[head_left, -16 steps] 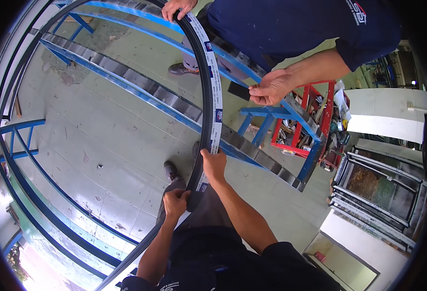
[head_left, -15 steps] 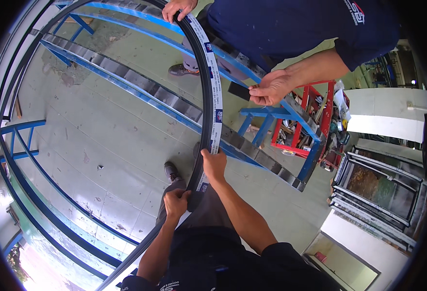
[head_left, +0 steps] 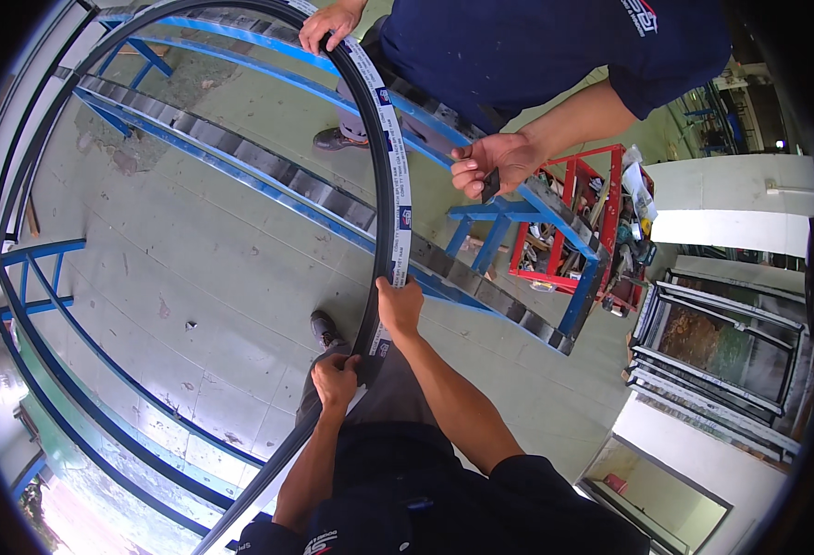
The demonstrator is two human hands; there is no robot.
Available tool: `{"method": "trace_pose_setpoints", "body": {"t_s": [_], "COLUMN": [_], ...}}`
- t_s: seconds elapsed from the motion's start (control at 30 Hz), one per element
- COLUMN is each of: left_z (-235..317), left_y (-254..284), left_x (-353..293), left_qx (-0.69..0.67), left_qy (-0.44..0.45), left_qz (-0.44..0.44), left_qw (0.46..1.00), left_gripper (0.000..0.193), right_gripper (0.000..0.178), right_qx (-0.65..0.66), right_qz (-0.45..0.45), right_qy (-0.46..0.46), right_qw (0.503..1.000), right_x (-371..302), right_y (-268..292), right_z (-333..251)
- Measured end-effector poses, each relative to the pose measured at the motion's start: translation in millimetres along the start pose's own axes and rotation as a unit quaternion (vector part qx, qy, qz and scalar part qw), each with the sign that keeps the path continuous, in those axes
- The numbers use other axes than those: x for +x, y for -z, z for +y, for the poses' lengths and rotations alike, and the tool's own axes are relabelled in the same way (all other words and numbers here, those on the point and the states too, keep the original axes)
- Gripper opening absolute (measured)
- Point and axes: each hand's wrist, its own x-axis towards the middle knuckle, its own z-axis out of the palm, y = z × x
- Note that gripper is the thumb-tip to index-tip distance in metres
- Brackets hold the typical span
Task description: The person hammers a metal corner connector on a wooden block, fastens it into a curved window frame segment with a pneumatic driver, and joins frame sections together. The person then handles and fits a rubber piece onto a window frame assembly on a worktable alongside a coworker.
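Note:
A large black frame [head_left: 384, 199], bent into a curve by the lens, runs in front of me and off to the left. White printed film [head_left: 402, 236] covers its right-hand face. My left hand [head_left: 335, 381] is closed on the near end of the frame. A little farther along, my right hand [head_left: 400, 307] grips the filmed edge. Across from me, a co-worker's hand [head_left: 331, 26] holds the frame's far part. The co-worker's other hand [head_left: 495, 159] has a small flat black piece [head_left: 491, 186] in its fingers.
Blue work stands [head_left: 231, 153] with padded tops stretch between me and the co-worker. A red cart [head_left: 555, 270] full of tools and scraps stands at the right. Stacked frames [head_left: 717, 356] lean at the far right. Another blue stand [head_left: 51, 248] is at the left.
The frame has shifted slightly left in view, with my hands still on it. The co-worker's free hand has drawn in, and the black piece in it has turned downward.

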Motion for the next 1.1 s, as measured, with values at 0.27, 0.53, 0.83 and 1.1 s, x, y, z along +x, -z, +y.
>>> {"method": "trace_pose_setpoints", "body": {"t_s": [0.27, 0.53, 0.83, 1.1], "left_z": [7.4, -5.6, -17.0, 138.0], "left_y": [8.7, 17.8, 33.4, 82.2], "left_x": [-1.8, 9.1, 11.1, -74.9], "left_qx": [-0.003, 0.01, -0.004, -0.076], "left_qy": [-0.006, -0.023, -0.081, -0.29], "left_qz": [-0.041, -0.085, -0.131, 0.046], "left_qw": [0.999, 0.996, 0.988, 0.953], "left_gripper": [0.025, 0.033, 0.04, 0.033], "right_gripper": [0.06, 0.036, 0.026, 0.028], "right_qx": [0.006, 0.09, 0.438, 0.405], "right_qz": [-0.086, 0.189, 0.092, 0.145], "right_qy": [0.096, 0.367, 0.233, 0.266], "right_qw": [0.992, 0.906, 0.864, 0.863], "right_x": [14.6, 16.8, -7.5, -116.3], "right_y": [59.0, 176.7, 268.9, 451.4], "right_z": [-6.1, -146.8, -155.3, -131.5]}}
